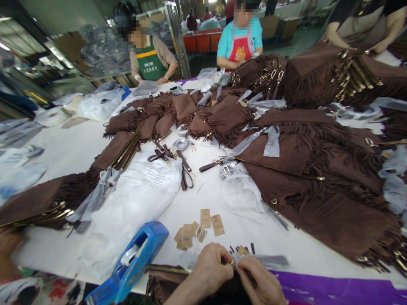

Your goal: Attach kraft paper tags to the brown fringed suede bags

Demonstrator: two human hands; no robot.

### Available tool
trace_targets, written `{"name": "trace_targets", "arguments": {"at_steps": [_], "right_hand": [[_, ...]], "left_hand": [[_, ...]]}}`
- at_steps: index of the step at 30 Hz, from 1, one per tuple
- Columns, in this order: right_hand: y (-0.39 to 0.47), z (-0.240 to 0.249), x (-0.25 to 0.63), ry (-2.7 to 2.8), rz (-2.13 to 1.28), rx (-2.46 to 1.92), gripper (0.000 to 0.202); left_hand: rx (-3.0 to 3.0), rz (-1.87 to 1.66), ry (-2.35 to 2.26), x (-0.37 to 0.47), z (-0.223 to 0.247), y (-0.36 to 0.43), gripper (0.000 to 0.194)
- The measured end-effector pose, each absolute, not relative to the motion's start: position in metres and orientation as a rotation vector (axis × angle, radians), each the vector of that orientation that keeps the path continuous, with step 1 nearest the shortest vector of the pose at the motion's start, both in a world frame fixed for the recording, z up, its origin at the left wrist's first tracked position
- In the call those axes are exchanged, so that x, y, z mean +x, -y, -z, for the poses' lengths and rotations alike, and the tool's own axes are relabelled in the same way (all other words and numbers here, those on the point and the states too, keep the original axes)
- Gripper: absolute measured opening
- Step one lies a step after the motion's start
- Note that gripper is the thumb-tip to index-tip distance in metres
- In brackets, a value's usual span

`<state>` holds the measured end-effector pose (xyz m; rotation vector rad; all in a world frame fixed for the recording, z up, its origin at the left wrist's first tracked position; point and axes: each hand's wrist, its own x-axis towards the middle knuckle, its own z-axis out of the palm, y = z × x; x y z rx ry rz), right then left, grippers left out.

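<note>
Now — left hand and right hand meet fingertip to fingertip, both pinching a small clasp | brown fringed bag directly beneath | table edge

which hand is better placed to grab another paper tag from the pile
Probably the left hand: it sits just below the paper tags, while the right hand lies further right. Both hands pinch something small between them.

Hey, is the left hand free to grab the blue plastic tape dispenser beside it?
Probably not right now: the left hand and right hand both pinch a small piece together. The blue plastic tape dispenser lies unobstructed nearby.
</note>
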<state>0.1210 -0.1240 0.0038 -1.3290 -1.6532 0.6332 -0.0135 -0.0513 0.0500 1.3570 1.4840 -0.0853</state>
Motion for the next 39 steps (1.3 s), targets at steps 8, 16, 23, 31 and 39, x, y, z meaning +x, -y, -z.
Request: {"name": "trace_targets", "arguments": {"at_steps": [8,16,23,31,39], "right_hand": [[0.125,-0.002,0.119,1.567,-0.741,-1.400,0.012],[0.121,-0.006,0.122,1.681,-0.650,-1.281,0.013],[0.119,-0.004,0.122,1.757,-0.612,-1.283,0.014],[0.123,0.005,0.119,1.775,-0.480,-1.195,0.018],[0.121,-0.014,0.130,1.852,-0.542,-1.076,0.019]], "left_hand": [[1.660,0.232,-1.482,-0.009,-0.060,0.053,0.024],[1.793,0.306,-1.480,-0.006,-0.065,0.052,0.026],[1.702,0.213,-1.472,-0.012,-0.060,0.059,0.024],[0.861,-0.012,-1.313,-0.024,-0.049,0.044,0.017],[0.810,0.002,-1.394,-0.017,-0.052,0.047,0.013]]}}
